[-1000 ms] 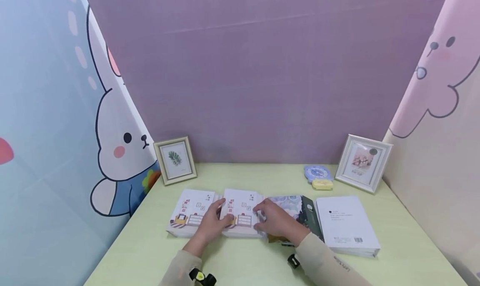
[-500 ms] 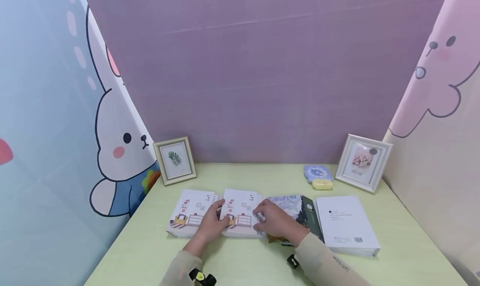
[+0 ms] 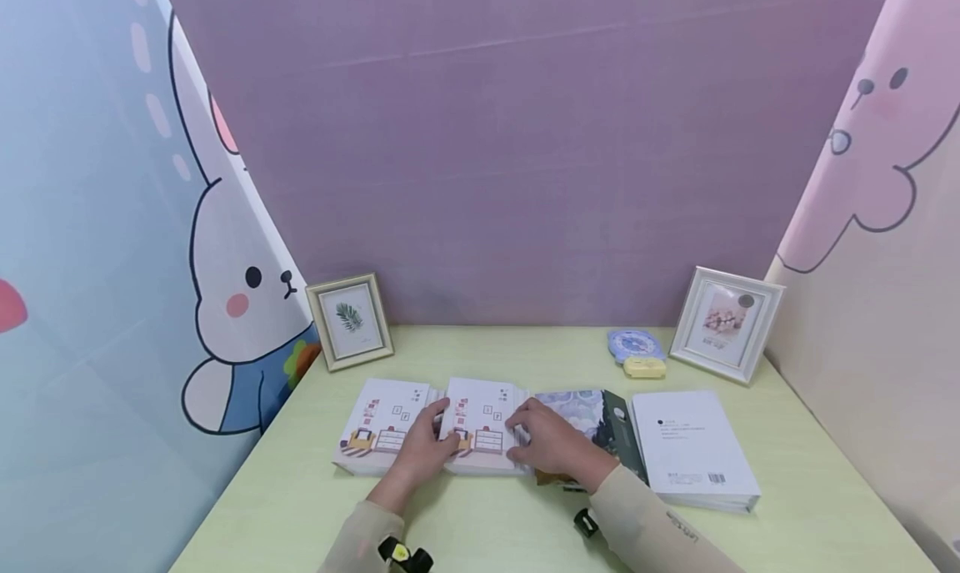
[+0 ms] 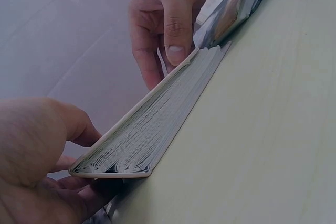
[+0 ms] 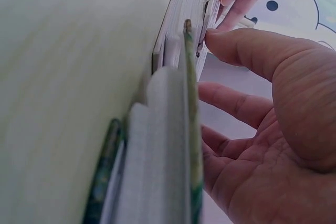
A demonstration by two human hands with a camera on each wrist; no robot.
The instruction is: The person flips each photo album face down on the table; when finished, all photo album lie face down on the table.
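Observation:
A thick white book (image 3: pixel 480 414) with small red drawings and a yellow-and-white picture on its cover lies flat between both hands. My left hand (image 3: pixel 422 449) grips its left side, the thumb on the cover and the fingers at the spine. On the cover's right edge rest the thumb and fingertips of my right hand (image 3: pixel 551 439), loosely arched. In the left wrist view the page block (image 4: pixel 142 140) faces the camera, and the left fingers reach partly under the spine side. The right wrist view shows the right thumb (image 5: pixel 236 48) against the cover's edge, the palm apart from it.
A matching white book (image 3: pixel 378 423) lies just left. To the right are a green illustrated book (image 3: pixel 622 431), partly under the right hand, and a white book with a barcode (image 3: pixel 693 448). Two picture frames (image 3: pixel 350 321), a blue round object (image 3: pixel 635 346) and a yellow one (image 3: pixel 645 368) stand behind.
The left thumb has drawn back slightly toward the left edge of the cover. The right hand and the books keep their places; the head view has shifted a little.

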